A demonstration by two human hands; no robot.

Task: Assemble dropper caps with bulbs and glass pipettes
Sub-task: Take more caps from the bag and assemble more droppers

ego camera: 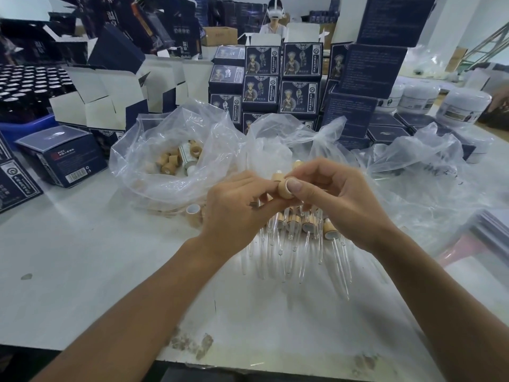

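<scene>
Your white table point(82, 271) carries everything, so take the heap of finished droppers point(300, 238) at its middle as your marker. Beyond that heap rises a wall of dark blue printed boxes point(278, 86), with open white-lined cartons point(104, 97) off to its far left and white jars point(465, 106) to its far right. Nearer, three clear plastic bags ring the heap's far side: the left bag point(154, 150) lies open and holds loose wooden caps point(172, 159), the middle bag point(275, 139) stands crumpled directly behind the heap, and the right bag point(413, 172) sprawls flat beside it.

The heap itself is a fan of wooden-collared caps with glass pipettes point(340, 268) pointing toward you. Just left of the heap one loose cap point(193, 213) lies against the left bag's edge, its white liner showing.

Directly above the heap your two hands meet. Your left hand point(234, 210) has its fingers curled inward toward the work; what they hold is hidden behind the knuckles. Your right hand point(338, 199) pinches a wooden dropper cap point(283, 188), thumb pressed flat on its open end. A second wooden collar with a white bulb point(278, 172) tip sits just behind it, touching your left fingertips.
</scene>
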